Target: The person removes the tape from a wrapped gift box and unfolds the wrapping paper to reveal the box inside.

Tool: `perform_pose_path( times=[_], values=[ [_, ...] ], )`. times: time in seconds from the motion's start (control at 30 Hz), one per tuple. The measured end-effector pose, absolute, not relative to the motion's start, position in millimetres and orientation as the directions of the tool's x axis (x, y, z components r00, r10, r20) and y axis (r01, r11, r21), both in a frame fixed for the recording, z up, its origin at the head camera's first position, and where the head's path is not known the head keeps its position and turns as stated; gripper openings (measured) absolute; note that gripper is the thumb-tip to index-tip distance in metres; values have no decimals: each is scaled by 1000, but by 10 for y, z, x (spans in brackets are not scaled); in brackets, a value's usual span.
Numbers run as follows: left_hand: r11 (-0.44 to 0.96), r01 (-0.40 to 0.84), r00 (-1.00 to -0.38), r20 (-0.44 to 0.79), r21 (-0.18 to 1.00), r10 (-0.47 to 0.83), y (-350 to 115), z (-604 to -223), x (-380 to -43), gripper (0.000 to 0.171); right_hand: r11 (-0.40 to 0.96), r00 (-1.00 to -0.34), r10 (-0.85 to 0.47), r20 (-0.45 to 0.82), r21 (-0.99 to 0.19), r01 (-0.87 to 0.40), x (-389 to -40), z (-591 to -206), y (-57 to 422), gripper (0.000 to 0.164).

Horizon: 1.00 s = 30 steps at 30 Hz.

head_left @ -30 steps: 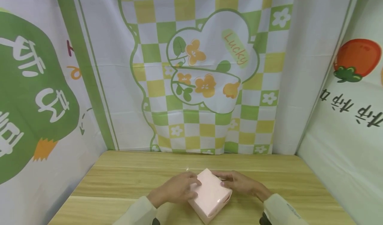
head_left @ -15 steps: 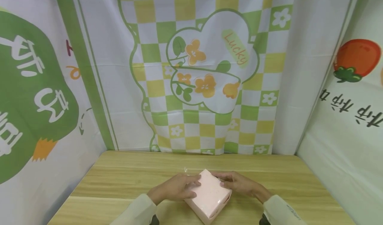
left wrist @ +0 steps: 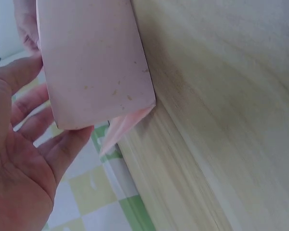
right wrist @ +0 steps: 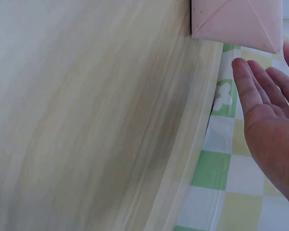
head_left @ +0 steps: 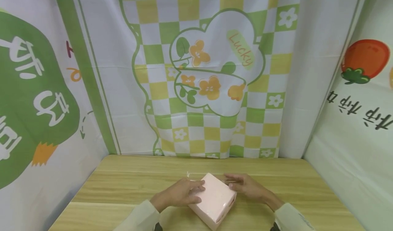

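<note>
A small pink box (head_left: 214,198) lies turned cornerwise on the wooden table (head_left: 138,186), near its front. My left hand (head_left: 179,193) holds its left side; thumb and index finger show on the lid. In the left wrist view, the fingers reach around an edge of the box (left wrist: 94,62), and a thin pink flap (left wrist: 127,126) sticks out from its far end. My right hand (head_left: 248,186) is at the right corner, its thumb overlapping the box there. The right wrist view shows that hand's fingers (right wrist: 253,91) extended, with a gap between them and the box's folded end (right wrist: 236,24).
A thin pale tip (head_left: 188,174) shows just beyond the left hand. Behind the table hangs a green, yellow and white checked cloth (head_left: 196,128). Printed white cloths enclose the left and right sides.
The left hand has shifted slightly left with the box. My right hand has loosened from the box's right edge, its fingers lifting off and moving a little right.
</note>
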<state>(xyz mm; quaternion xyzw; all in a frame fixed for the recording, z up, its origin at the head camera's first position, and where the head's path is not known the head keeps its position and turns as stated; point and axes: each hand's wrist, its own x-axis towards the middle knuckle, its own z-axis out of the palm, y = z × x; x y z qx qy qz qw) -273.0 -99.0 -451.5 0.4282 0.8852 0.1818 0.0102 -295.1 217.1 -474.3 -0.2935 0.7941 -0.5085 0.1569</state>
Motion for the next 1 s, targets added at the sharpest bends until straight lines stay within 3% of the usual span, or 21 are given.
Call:
perform_pose_path(
  times=[0.2,0.67,1.0],
  values=[
    [615,731,-672,158,296,723,-950,-4524,-2665,57,341,-795,-600,90,-870,-355,-2931,-4690,2246,54],
    [717,627,-779,229,306,584,-828,-4607,-2535,53,397,-841,-524,130,-837,-377,-2889,-4718,2211,48],
    [735,604,-796,287,309,533,-764,-4594,-2415,51,413,-870,-484,94,-852,-322,-2795,-4758,2078,52]
  ],
)
